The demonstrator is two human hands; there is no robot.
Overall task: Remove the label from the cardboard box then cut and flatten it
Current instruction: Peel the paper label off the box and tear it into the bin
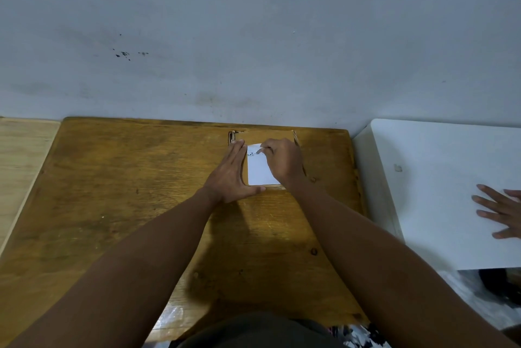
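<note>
Left hand (229,171) flat bracing cardboard box (284,135), right hand (280,160) apparently pinching label (260,171)

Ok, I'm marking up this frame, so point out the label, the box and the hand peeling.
label (260,170), head view, bare white middle.
box (282,136), head view, far top edge.
right hand (282,160), head view, back of hand.

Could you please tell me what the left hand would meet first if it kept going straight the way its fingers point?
Probably the box's raised far-left flap, just ahead of the left hand; beyond it, the wall.
</note>
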